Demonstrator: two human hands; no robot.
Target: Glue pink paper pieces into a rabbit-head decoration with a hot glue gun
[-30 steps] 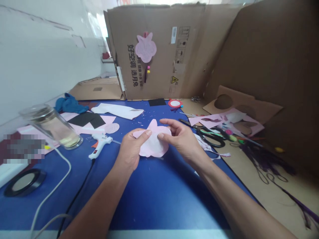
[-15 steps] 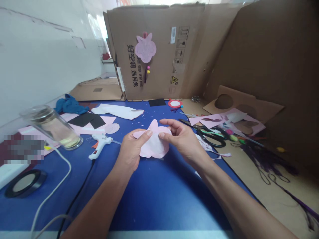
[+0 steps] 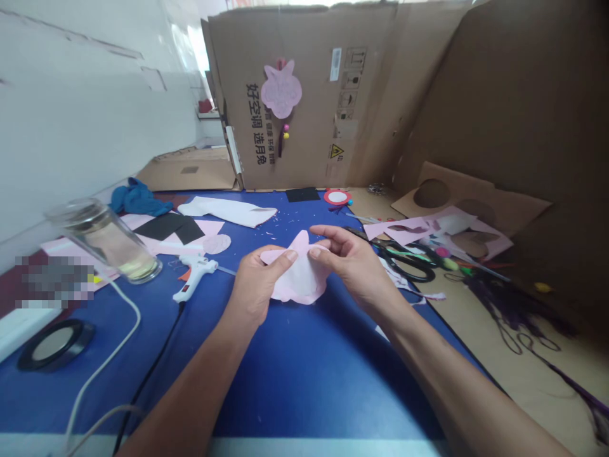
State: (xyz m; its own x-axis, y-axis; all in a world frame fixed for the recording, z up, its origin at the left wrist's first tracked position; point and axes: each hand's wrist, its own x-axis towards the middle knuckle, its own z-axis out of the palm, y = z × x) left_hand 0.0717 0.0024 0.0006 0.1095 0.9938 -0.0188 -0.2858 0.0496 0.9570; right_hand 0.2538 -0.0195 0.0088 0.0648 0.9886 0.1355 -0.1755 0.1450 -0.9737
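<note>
Between my hands is a pink cut-out (image 3: 301, 279) with pointed ear-like tips and a paler inner layer, held above the blue table. My left hand (image 3: 257, 279) pinches its left side, thumb on top. At its upper right edge, my right hand (image 3: 349, 260) grips with thumb in front and fingers behind, the index finger stretched out. The fingertips behind the cut-out are hidden. A similar pink eared shape (image 3: 281, 92) hangs on the cardboard box, with a beaded dark tassel (image 3: 283, 139) below it.
To the left lie a white glue gun (image 3: 195, 276), a glass bottle (image 3: 118, 247) and a black tape roll (image 3: 56, 344). Black-handled scissors (image 3: 412, 266), pink paper scraps (image 3: 428, 225) and dark purple cords (image 3: 514, 311) lie on the right. A large cardboard box (image 3: 309, 38) stands behind.
The cut-out is bent more between my hands, its middle bulging. Both hands keep their hold, and the whole view has shifted slightly.
</note>
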